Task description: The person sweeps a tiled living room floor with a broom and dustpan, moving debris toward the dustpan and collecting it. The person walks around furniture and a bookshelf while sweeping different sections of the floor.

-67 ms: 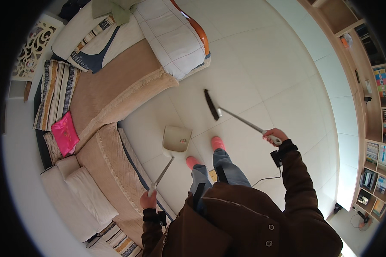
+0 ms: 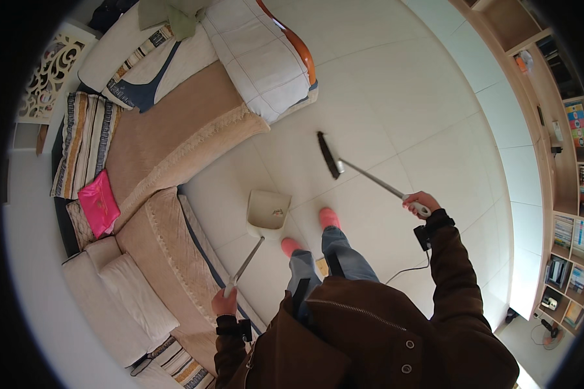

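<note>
My right hand is wrapped round the grip of a long-handled broom. Its dark bristle head is out over the pale floor, ahead of my feet; whether it touches the tiles I cannot tell. In my left hand is the handle of a long-handled dustpan. The beige pan rests in front of my left foot, its open side facing away from me. A small patch of something coloured shows inside the pan, too small to make out.
On the left runs a corner sofa with brown covers, striped cushions and a pink packet. Shelves with books line the right side. My pink slippers stand on the tiled floor between. A cable hangs by my right wrist.
The broom head has moved slightly to the right, and my right hand has shifted right with it. My left hand and the dustpan stay put.
</note>
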The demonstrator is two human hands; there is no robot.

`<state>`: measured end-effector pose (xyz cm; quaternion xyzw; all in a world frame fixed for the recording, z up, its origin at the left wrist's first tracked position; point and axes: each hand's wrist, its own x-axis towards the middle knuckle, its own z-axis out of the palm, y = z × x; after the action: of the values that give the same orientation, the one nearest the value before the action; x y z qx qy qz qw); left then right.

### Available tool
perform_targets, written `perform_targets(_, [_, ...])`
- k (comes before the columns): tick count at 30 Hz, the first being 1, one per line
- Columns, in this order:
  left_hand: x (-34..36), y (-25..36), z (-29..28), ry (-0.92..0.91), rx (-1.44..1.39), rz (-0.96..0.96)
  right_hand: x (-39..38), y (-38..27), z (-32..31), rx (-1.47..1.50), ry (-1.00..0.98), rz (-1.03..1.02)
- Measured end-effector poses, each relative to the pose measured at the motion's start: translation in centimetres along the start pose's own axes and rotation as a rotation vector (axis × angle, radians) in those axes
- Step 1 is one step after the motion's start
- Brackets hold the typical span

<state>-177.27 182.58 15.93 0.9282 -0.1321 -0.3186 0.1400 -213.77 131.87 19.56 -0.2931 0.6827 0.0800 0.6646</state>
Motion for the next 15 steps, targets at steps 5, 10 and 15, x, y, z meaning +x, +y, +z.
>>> perform_targets(5, [0.8, 3.0, 0.2, 0.006, -0.059, 0.054, 1.5, -4.1, 0.6, -0.063, 0.197, -0.265])
perform_targets(10, [0.2, 4.3, 1.5, 0.011, -0.102, 0.055, -0.1, -2.1, 3.8, 0.031, 0.037, -0.268])
perform_targets(15, [1.1, 7.5, 0.9, -0.029, -0.079, 0.063, -2.1, -3.2, 4.4, 0.103, -0.234, -0.11])
